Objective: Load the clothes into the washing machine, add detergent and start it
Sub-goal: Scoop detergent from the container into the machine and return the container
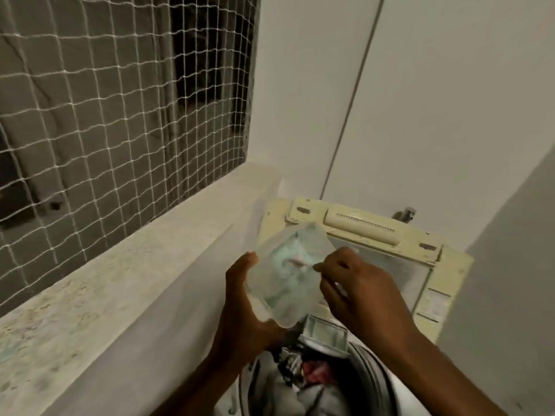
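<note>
Gripping a clear detergent container (288,271) from below, the left hand (243,298) wraps its side above the open washing machine (375,382); the right hand (357,292) pinches a small scoop (300,263) inside. Clothes (306,382) fill the drum; a ledge (120,280) crowds the left.

Translucent plastic container (288,274), cream plastic lid (360,232) with chipped finish — rough speckled ledge (120,283), cloth laundry (312,385).

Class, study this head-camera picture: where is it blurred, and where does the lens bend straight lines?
Head view: the clear container and both hands, left hand and right hand, are smeared by motion blur; the window net and the ledge bow from wide-angle distortion; the lighting is dim and flat.
</note>
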